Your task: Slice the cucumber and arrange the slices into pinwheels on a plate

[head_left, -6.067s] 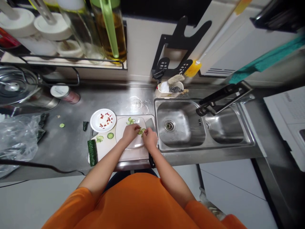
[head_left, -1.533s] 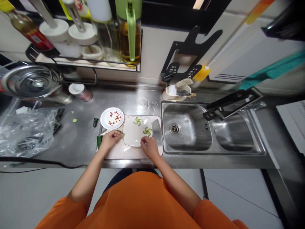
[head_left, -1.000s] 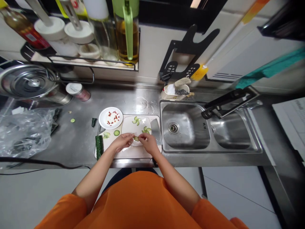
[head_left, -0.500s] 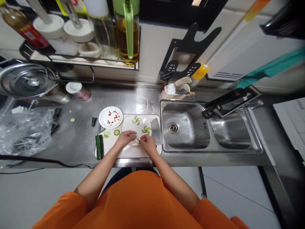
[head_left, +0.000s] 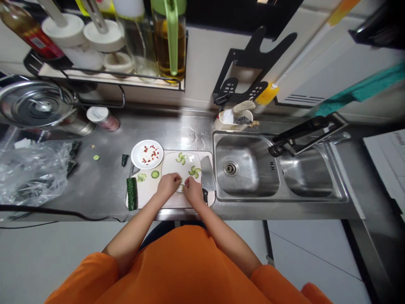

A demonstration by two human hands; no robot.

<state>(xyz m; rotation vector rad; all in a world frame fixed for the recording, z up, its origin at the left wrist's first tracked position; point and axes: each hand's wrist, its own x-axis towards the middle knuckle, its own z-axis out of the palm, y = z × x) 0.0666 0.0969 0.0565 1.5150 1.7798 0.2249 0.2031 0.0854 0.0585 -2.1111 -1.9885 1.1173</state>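
Over the near part of a white square plate (head_left: 171, 162), my left hand (head_left: 168, 185) is closed in a pinch on a thin cucumber slice, mostly covered by the fingers. My right hand (head_left: 193, 192) faces it, fingertips pinched together; whatever they hold is too small to make out. Fans of cucumber slices (head_left: 181, 158) lie at the plate's far side, with another group of slices (head_left: 195, 171) at its right. The plate rests on a pale cutting board (head_left: 148, 198). A cleaver (head_left: 207, 173) lies along the board's right edge, its black handle beside my right wrist.
A cucumber piece (head_left: 131, 194) lies at the board's left end, near loose slices (head_left: 155, 174). Behind stands a round white plate (head_left: 137, 156) with red bits. A double sink (head_left: 247, 169) is at the right, a plastic bag (head_left: 41, 173) at the left.
My left hand has turned inward and its fingers have curled closer. My right hand has shifted slightly left and drawn its fingers together, uncovering the cleaver's handle.
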